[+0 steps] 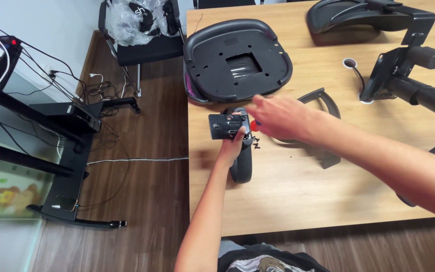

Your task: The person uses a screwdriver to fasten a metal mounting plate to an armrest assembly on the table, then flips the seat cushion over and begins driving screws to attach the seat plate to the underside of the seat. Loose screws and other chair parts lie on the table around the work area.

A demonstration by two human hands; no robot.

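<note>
The black plastic chair armrest with its flat metal mounting bracket [233,138] lies near the middle of the light wooden desk [298,196], its long axis running roughly from twelve to six o'clock, the bracket end pointing to twelve, toward the upturned black plastic seat pan [237,60], and the padded end toward the person. The left hand [231,146] is closed about the armrest just below the bracket, thumb up against the plate, steadying it on the desk. The right hand [278,117] comes in from three o'clock, fingers loosely curled over a small tool with a red handle [253,122] (only a bit of red shows, so the grip itself is hard to read), its tip at the bracket's right edge. A few small dark screws [256,142] lie loose on the desk just beside the armrest, which suggests the fastening at the bracket is partway, with pieces yet unfitted; the seat pan carries no arms. At two o'clock a second curved black armrest frame [323,100] lies flat, and beyond it a black chair back and gas-lift mechanism [409,75] rest on the desk's far side.
</note>
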